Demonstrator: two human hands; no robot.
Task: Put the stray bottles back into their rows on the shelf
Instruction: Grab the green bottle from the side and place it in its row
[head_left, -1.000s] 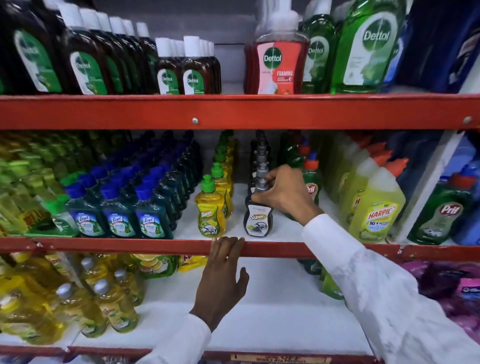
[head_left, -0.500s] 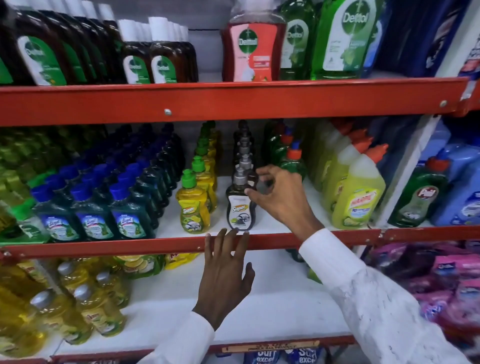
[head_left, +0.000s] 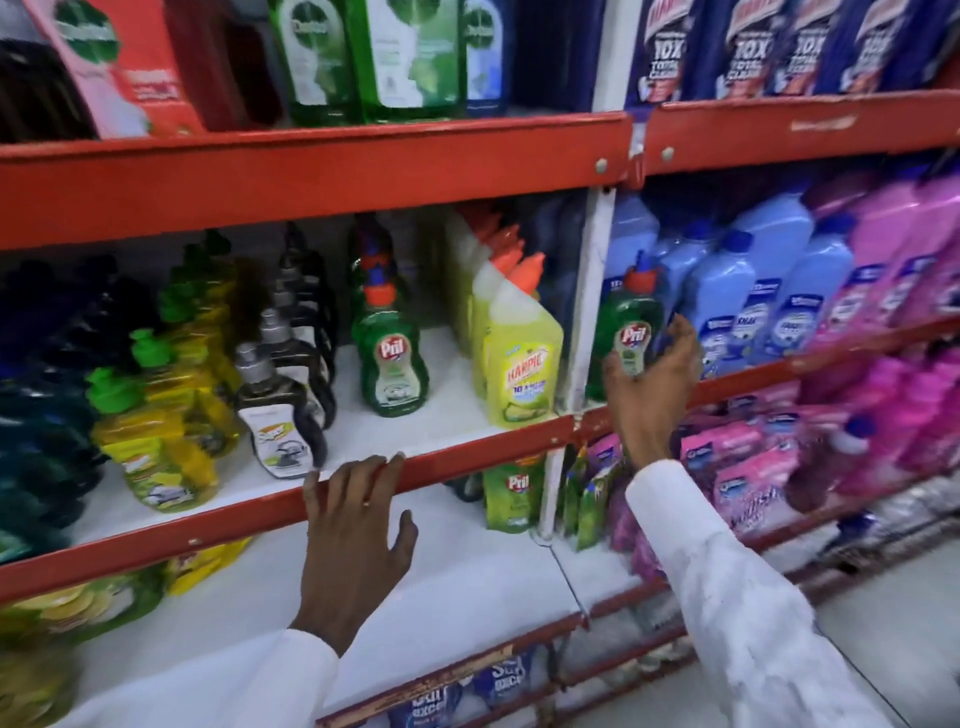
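Stray green Pril bottle (head_left: 626, 332), orange cap, stands upright at the left end of the right-hand bay, just right of the white upright post (head_left: 584, 306) and in front of the light-blue bottles (head_left: 727, 296). Right hand (head_left: 652, 384) is on it from below and the right: fingers (head_left: 680, 338) curled round its lower body, thumb on the label side. Looks like a grip, bottle base hidden behind the hand.

Matching Pril row (head_left: 389, 353) sits in the left bay, between the dark pump bottles (head_left: 283, 410) and the yellow Harpic bottles (head_left: 519, 358).

Left hand (head_left: 358, 540) rests on the red front rail (head_left: 208, 535) of the middle shelf, fingers spread apart, tips over the rail edge, holding nothing. White sleeves on both arms. Picture is motion-blurred on the left.
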